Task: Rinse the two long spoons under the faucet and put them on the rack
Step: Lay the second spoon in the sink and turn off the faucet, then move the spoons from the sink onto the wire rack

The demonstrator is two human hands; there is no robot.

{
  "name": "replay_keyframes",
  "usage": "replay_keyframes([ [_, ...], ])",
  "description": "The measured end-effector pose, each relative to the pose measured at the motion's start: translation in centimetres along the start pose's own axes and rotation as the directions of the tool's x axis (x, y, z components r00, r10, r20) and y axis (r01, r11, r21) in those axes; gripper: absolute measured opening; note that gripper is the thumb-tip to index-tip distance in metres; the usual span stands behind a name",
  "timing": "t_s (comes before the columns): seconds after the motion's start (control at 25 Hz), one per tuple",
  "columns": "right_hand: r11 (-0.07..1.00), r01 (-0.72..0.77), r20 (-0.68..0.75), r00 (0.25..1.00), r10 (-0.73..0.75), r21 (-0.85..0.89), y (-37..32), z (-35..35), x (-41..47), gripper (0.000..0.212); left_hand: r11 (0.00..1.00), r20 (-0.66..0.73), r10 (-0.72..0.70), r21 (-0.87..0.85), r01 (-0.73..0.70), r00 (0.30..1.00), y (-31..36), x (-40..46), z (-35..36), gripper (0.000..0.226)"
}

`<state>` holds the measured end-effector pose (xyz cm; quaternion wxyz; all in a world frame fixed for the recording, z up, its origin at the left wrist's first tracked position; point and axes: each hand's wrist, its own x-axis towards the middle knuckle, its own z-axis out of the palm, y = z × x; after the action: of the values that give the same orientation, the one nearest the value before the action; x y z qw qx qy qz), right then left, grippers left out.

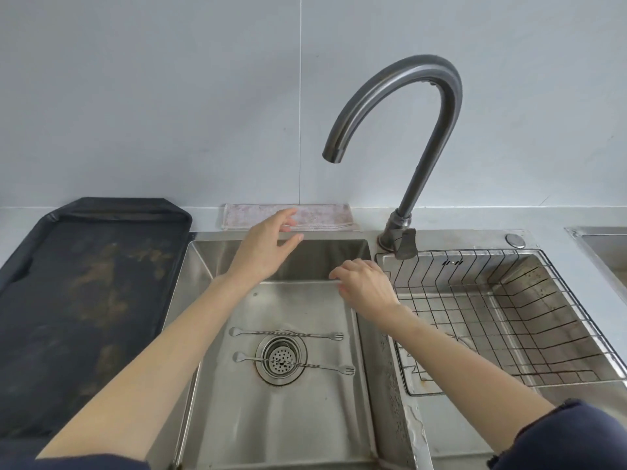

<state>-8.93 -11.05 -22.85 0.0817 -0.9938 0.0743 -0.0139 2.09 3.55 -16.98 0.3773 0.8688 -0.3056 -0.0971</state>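
Two long spoons are lying on the floor of the left sink (pixel 237 418), side by side and apart: the far spoon (pixel 286 333) is resting just behind the drain (pixel 281 359), the near spoon (pixel 293 362) is crossing over it. Nobody is touching them. The left hand (pixel 268 247) is hovering above the sink's back wall, fingers loose and spread, grasping nothing. The right hand (pixel 364 286) is hanging over the sink's right side, fingers loosely curled downward and holding nothing. The faucet (pixel 400 130) is arching overhead with no water running. The wire rack (pixel 509 320) is sitting in the right basin. A folded cloth (pixel 325 215) is lying behind the sink, and a dark mat (pixel 84 300) is covering the counter at left.
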Motion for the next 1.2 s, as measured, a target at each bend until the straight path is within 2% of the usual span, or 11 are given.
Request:
replay_keyframes([
  [0.12, 0.997, -0.072, 0.166, 0.984, 0.065, 0.04, -0.9, 2.7, 0.0, 0.031, 0.99, 0.141, -0.101, 0.107, 0.087, 0.985, -4.3, -1.5, 2.6, 0.049],
  [0.24, 0.99, -0.125, 0.297, 0.95, 0.1, 0.067, -1.5, 5.2, -0.2, 0.035, 0.962, 0.288, -0.211, 0.229, 0.147, 0.934, -8.9, -3.2, 5.1, 0.052],
  [0.52, 0.982, -0.182, 0.532, 0.837, 0.129, 0.049, -2.5, 10.8, -1.0, 0.039, 0.89, 0.446, -0.367, 0.425, 0.168, 0.817, -15.6, -5.6, 9.4, 0.047],
  [0.8, 0.979, -0.2, 0.63, 0.765, 0.133, 0.037, -2.8, 15.6, -1.9, 0.031, 0.868, 0.529, -0.427, 0.467, 0.169, 0.733, -18.7, -7.8, 12.2, 0.041],
  [1.2, 0.975, -0.216, 0.589, 0.795, 0.144, 0.053, -3.1, 18.1, -3.3, 0.025, 0.839, 0.509, -0.396, 0.538, 0.076, 0.765, -18.8, -9.2, 14.2, 0.025],
])
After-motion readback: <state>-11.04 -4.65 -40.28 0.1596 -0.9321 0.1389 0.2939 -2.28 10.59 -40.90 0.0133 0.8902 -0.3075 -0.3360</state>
